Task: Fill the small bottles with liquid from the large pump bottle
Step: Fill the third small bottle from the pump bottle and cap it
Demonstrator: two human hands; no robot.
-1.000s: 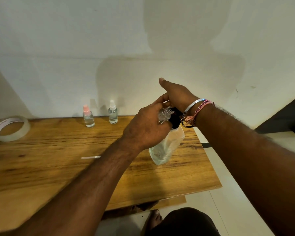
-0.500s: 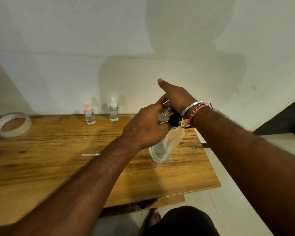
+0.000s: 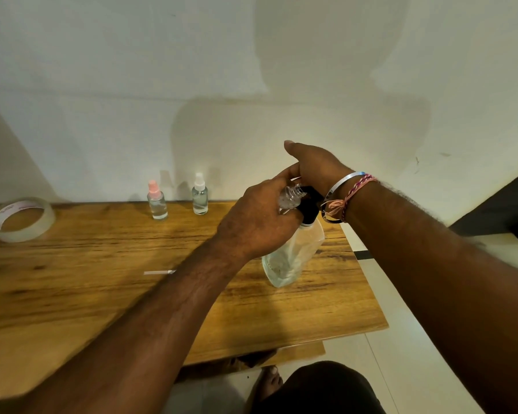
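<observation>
Room: pale plastered wall (image 3: 102,85) is rising behind a wooden table (image 3: 72,279) that I am looking down on; white floor tiles (image 3: 416,339) are showing off its right edge.
Left hand: my left hand (image 3: 257,225) is gripping a small clear bottle (image 3: 290,196), uncapped, fingers curled round it, tipping its threaded neck toward the pump so the liquid, I judge, goes straight in.
Right hand: my right hand (image 3: 314,165) is lying over the black pump head (image 3: 310,204), fingers fairly straight and thumb out; it seems to be pressing down, gripping nothing that I can see.
Large pump bottle: the large pump bottle (image 3: 293,258) is standing on the table near the right edge, leaning a little under my hands.
Waiting bottles: a pink-capped bottle (image 3: 157,201) and a white-capped bottle (image 3: 200,195) are standing upright by the wall, well apart from the work, probably so I am not knocking them.
Other things: a tape roll (image 3: 21,219) is lying at the far left; a thin white strip (image 3: 159,272) is lying mid-table.
Writing: reddish print is running inside the tape roll, too blurred to read; no label is showing on any bottle.
</observation>
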